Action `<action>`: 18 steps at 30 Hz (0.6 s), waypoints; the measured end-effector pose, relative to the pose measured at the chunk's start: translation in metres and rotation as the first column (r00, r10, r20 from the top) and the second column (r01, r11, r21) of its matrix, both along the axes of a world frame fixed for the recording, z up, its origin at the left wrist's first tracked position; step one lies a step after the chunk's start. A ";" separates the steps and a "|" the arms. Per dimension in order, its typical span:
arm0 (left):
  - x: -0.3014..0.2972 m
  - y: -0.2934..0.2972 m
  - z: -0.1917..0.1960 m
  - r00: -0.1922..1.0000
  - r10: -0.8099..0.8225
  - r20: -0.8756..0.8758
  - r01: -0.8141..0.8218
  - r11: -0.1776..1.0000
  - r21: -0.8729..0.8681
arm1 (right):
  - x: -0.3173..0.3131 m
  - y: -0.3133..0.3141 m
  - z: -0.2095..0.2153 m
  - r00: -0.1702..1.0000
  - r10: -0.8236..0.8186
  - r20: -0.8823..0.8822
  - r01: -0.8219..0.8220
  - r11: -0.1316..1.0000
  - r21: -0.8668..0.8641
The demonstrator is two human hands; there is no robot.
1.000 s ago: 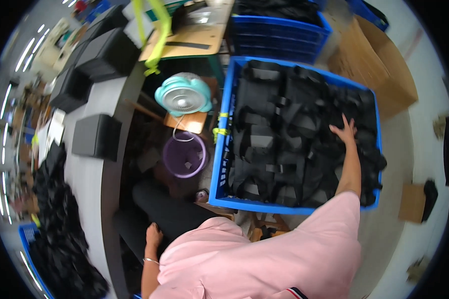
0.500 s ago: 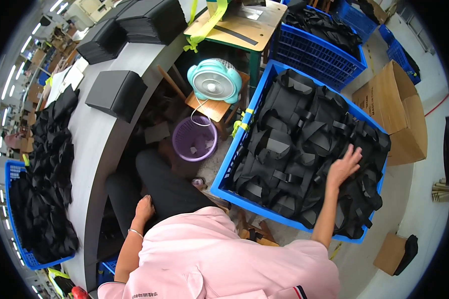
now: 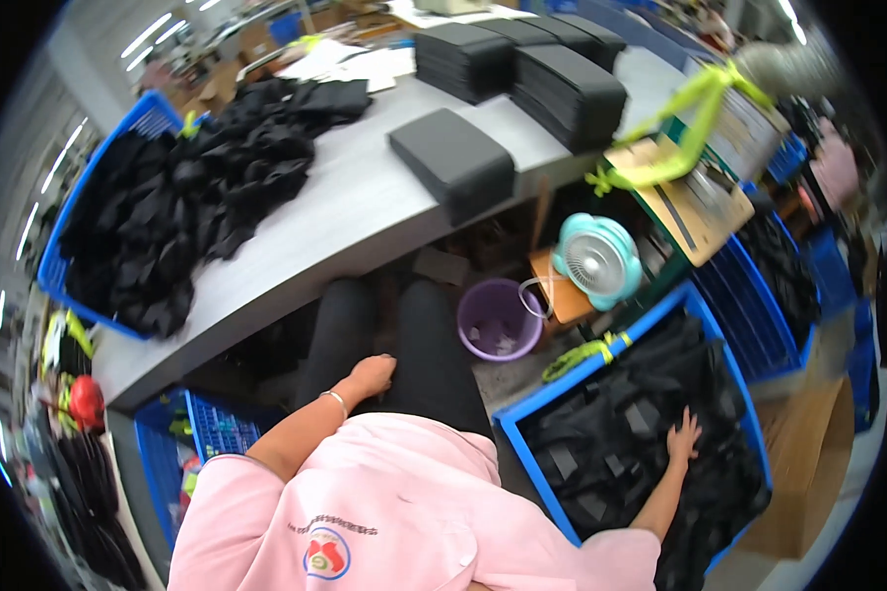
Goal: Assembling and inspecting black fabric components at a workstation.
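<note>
1 spread, seemingly empty right hand (image 3: pixel 683 437) hung over black fabric pieces (image 3: pixel 601 426) in a blue plastic crate (image 3: pixel 552 394), apparently a reaching step calling for closing fingers, the left hand (image 3: pixel 373 375) curled, contents unclear.

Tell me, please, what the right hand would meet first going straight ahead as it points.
The right hand would probably meet the black items in the blue crate first; whether it already touches them is unclear.

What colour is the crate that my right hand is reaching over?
The crate is blue; the head view shows it best.
</note>
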State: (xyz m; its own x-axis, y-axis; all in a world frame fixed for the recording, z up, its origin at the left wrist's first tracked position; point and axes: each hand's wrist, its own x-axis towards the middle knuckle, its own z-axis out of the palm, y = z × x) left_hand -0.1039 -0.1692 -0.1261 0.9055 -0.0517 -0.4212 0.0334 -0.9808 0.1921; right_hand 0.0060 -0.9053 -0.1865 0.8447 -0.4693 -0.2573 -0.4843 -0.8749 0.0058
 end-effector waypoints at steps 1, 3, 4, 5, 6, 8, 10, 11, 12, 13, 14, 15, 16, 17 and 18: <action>-0.002 0.004 -0.005 1.000 0.013 0.023 -0.012 0.999 -0.030 | 0.006 -0.002 0.003 1.000 -0.016 -0.005 0.016 0.999 0.036; -0.005 0.005 -0.008 0.996 0.070 0.054 -0.066 0.995 -0.071 | 0.010 0.004 0.015 0.999 -0.043 -0.013 0.044 0.995 0.087; -0.008 0.009 -0.014 0.990 0.112 0.086 -0.102 0.989 -0.111 | 0.010 0.014 0.021 0.999 -0.040 0.003 0.040 0.996 0.082; -0.013 0.012 -0.016 0.965 0.159 0.209 -0.109 0.967 -0.232 | 0.009 0.028 0.029 0.998 -0.032 0.057 0.030 0.999 0.034; -0.012 0.015 -0.017 0.923 0.204 0.326 -0.085 0.934 -0.346 | 0.000 0.045 0.034 0.992 -0.045 0.118 0.058 0.992 -0.108; -0.003 0.015 0.006 0.852 0.372 0.368 -0.146 0.845 -0.514 | -0.016 0.071 0.039 0.964 -0.052 0.261 0.133 0.944 -0.302; 0.009 0.019 0.040 0.767 0.506 0.394 -0.202 0.774 -0.601 | -0.031 0.114 0.053 0.912 -0.007 0.411 0.163 0.924 -0.346; 0.018 0.023 0.055 0.758 0.519 0.396 -0.210 0.768 -0.605 | -0.037 0.130 0.055 0.880 0.029 0.474 0.152 0.928 -0.341; 0.027 0.029 0.069 0.689 0.581 0.434 -0.213 0.734 -0.644 | -0.043 0.146 0.055 0.845 0.061 0.532 0.143 0.932 -0.333; 0.035 0.037 0.080 0.614 0.638 0.464 -0.215 0.701 -0.680 | -0.043 0.173 0.062 0.831 0.102 0.547 0.092 0.944 -0.315; 0.041 0.048 0.091 0.607 0.646 0.464 -0.227 0.700 -0.677 | -0.040 0.201 0.073 0.815 0.143 0.561 0.038 0.954 -0.298; 0.047 0.060 0.103 0.513 0.736 0.442 -0.245 0.618 -0.747 | -0.036 0.232 0.089 0.745 0.231 0.626 -0.095 0.965 -0.243; 0.054 0.074 0.110 0.417 0.813 0.407 -0.247 0.532 -0.810 | -0.030 0.262 0.098 0.642 0.309 0.702 -0.251 0.950 -0.188; 0.059 0.089 0.113 0.325 0.850 0.414 -0.179 0.486 -0.856 | -0.028 0.298 0.112 0.610 0.327 0.722 -0.369 0.923 -0.107; 0.063 0.106 0.123 0.276 0.882 0.383 -0.202 0.443 -0.873 | -0.023 0.335 0.128 0.581 0.350 0.735 -0.487 0.873 -0.031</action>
